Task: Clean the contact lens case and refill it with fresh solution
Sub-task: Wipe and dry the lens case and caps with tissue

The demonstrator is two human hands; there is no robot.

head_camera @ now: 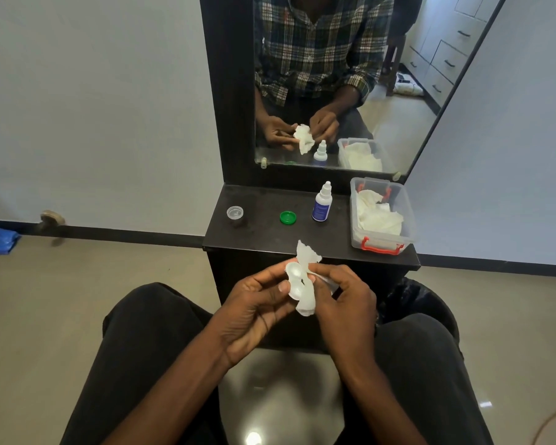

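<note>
Lens case (294,281): clear/white, two wells, both open and facing up toward the camera. Long axis runs roughly near-to-far, the far well tilted a bit left. It's held in the air over the person's lap, just in front of the dark shelf (260,234), not resting on anything.

Left hand (257,303) grips the case from the left, thumb on its near-left edge, fingers curled behind. Right hand (341,300) pinches a white tissue (307,255) against the case's right side; the tissue sticks up past the far well and hangs below the near one. Hands are close together, both clamped, meeting at the case.

On the shelf, well apart from the case: green cap (288,217) lying flat, solution bottle (321,203) upright just right of it, nozzle cap on. Clear cap (235,212) sits further left, on something dark; can't tell what. Clear plastic bin (381,216) with red latches at the right end holds crumpled white tissues.

Mirror (334,75) behind the shelf reflects the hands, bottle and bin.
</note>
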